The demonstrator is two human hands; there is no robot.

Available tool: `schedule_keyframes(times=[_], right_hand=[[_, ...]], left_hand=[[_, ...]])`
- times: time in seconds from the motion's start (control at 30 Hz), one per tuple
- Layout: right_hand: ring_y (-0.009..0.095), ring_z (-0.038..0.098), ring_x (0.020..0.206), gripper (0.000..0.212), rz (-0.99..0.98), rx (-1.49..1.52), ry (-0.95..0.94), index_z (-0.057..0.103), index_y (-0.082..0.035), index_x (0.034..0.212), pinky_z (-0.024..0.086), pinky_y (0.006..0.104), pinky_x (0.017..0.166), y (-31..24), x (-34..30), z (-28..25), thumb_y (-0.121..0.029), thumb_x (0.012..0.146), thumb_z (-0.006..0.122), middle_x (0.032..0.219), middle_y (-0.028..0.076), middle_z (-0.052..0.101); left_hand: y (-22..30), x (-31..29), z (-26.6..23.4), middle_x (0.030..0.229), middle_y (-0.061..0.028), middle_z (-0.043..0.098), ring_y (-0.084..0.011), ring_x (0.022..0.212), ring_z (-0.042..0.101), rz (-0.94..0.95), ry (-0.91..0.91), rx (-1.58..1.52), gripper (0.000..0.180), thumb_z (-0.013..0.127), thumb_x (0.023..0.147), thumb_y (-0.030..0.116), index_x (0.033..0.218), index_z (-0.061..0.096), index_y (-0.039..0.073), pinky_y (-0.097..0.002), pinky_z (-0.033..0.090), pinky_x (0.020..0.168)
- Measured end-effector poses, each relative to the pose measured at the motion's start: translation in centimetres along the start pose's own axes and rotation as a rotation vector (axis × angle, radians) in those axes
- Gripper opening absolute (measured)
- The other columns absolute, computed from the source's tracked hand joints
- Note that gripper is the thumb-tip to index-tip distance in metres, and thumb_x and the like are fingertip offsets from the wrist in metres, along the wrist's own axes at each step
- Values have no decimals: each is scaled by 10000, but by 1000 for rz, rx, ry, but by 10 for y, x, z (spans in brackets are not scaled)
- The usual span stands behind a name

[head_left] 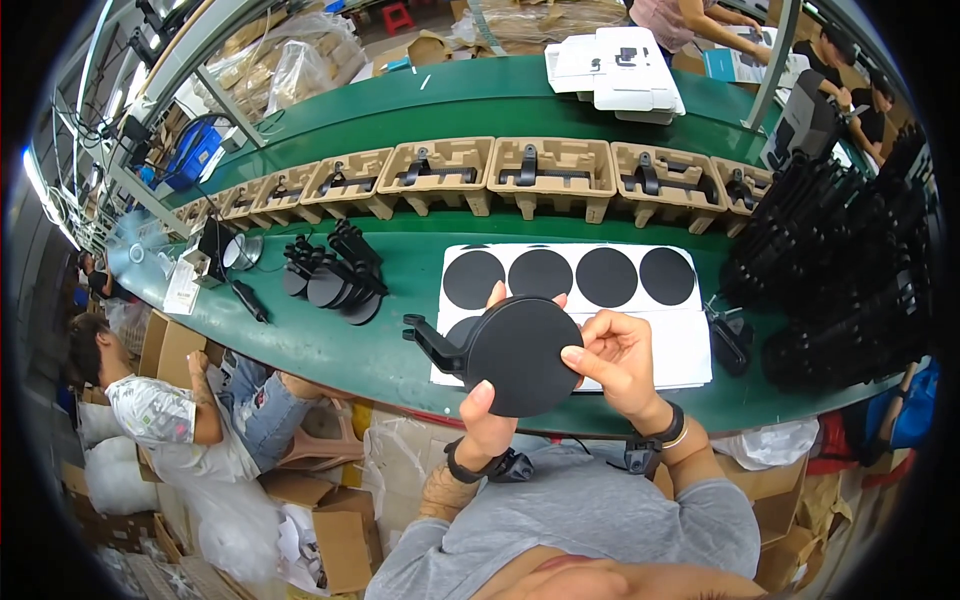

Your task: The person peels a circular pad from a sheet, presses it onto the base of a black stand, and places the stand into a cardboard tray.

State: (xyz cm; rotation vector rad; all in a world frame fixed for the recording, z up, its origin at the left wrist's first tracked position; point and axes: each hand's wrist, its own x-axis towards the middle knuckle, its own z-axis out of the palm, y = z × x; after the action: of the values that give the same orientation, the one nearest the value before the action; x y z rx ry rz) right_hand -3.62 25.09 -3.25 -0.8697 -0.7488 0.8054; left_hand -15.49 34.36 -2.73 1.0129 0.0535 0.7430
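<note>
A round black base (pixel 522 362) with a curved black arm (pixel 434 343) sticking out to the left is held up above the bench's near edge. My left hand (pixel 488 425) grips it from below and behind, thumb on its lower left rim. My right hand (pixel 622 362) pinches its right edge, with the thumb on the flat black face. Whether a separate pad lies on that face, I cannot tell. Behind it lies a white sheet (pixel 690 345) carrying round black pads (pixel 605 277) in a row; the base partly hides another pad.
Cardboard trays (pixel 553 190) with black parts line the green bench (pixel 400 265). Several black stands (pixel 335 270) cluster left; a tall pile of black parts (pixel 840 270) rises right. A small fan (pixel 137 250) stands far left. Beside the bench, another person (pixel 165 405) sits at left.
</note>
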Motion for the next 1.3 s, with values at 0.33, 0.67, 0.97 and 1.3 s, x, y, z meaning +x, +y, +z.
schedule_keyframes(times=[0.33,0.67,0.97,1.3], right_hand=[[95,639,569,203,140,-226,23,570,25,690,498,197,486,133,18,108,-36,801,729,668,82,661],[252,639,923,595,-891,-1026,-101,669,-3,986,531,326,736,316,-12,233,-357,545,852,983,99,653],[252,710,774,330,-742,-893,97,689,17,1035,577,302,658,445,-91,337,60,709,704,902,153,708],[242,699,713,287,-586,-745,131,698,-1,1026,540,279,655,321,-217,216,39,743,687,869,162,705]], left_hand=[[35,-73,-161,1335,-322,411,-396,1166,517,95,74,165,1013,581,675,493,1494,135,97,-455,461,966],[77,-183,-360,1453,-238,287,-463,1203,458,149,68,4,929,497,872,582,1501,-76,210,-522,384,1021],[114,-281,-508,1298,-160,457,-266,1254,407,324,69,767,680,529,920,453,1368,352,-27,-399,342,1017],[62,-317,-359,770,-46,545,-112,674,510,337,-17,997,164,655,717,-68,880,639,-81,-219,359,557]])
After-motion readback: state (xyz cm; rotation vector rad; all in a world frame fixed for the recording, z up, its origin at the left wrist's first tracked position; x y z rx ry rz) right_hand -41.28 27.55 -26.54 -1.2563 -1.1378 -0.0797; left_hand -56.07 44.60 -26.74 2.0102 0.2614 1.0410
